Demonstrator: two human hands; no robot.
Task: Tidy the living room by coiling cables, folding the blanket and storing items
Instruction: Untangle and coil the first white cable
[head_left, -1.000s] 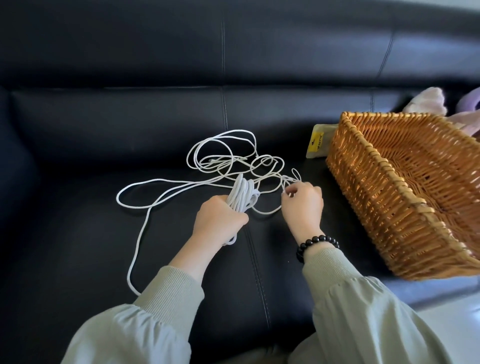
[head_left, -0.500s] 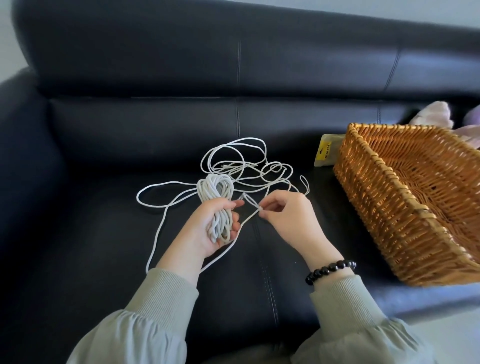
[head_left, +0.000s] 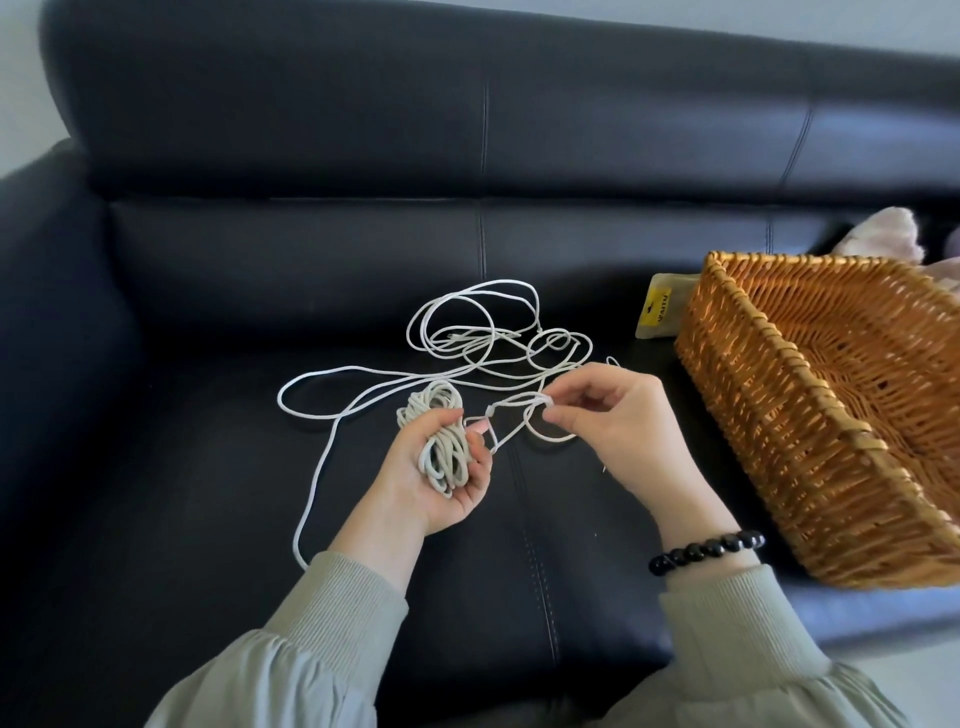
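A long white cable (head_left: 467, 338) lies in loose loops on the black leather sofa seat (head_left: 208, 493). My left hand (head_left: 431, 478), palm up, holds a wound bundle of that cable (head_left: 439, 441) with fingers curled round it. My right hand (head_left: 618, 415) pinches a small loop of the cable between thumb and forefinger, just right of the bundle and above the seat. A free strand runs left and down toward my left sleeve.
A wicker basket (head_left: 753, 431) stands on the seat at the right, tilted toward me, its inside bare. Behind its left corner lies a yellow packet (head_left: 660, 312). A pale plush blanket (head_left: 883, 234) shows beyond the basket. The sofa back rises behind.
My left hand turned palm up, so the wound bundle now lies in it. My right hand came nearer me and took a small loop of cable.
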